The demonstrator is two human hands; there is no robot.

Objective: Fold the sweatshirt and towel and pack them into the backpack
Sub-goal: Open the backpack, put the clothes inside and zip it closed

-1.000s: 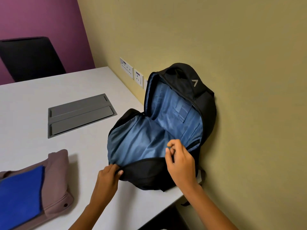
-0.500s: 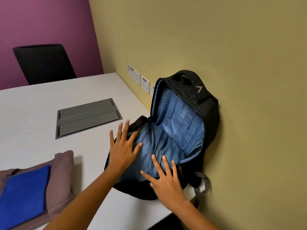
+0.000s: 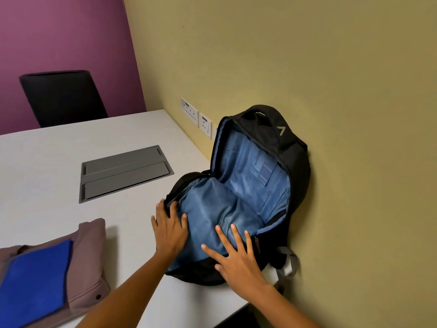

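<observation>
Folding looks done: sweatshirt (image 3: 89,245) lies folded at near left of table (image 3: 47,150), w/ blue towel (image 3: 35,278) folded flat on top of it; both partly cut off by the frame edge. Packing not begun, neither is in the bag (image 3: 293,162). Bag is at right, back propped against the wall (image 3: 331,67), zipped wide open, front flap laid down toward the near side, blue lining showing; nothing visible inside, though the bottom of the main pocket is hidden. Left hand (image 3: 169,229) is flat, fingers spread, pressing the flap's left rim; right hand (image 3: 236,259) is likewise flat and spread on the flap's near part. Neither grips anything. Judgement: they're flattening the flap so the mouth gapes. Left to do: pick up the stack, slide it in, prob. zip up. Room: bare tabletop between stack and bag, so a short clear carry left to right. Grey hatch (image 3: 123,172) sits flush and farther off, not in the way; chair (image 3: 63,98) at far left, sockets (image 3: 189,111) on the wall beyond the bag. Watch the edges: bag's base is close to the table's near-right corner, a strap hangs past the edge, and the wall gives no room on the right, so a push from the left could nudge it toward the near edge.
</observation>
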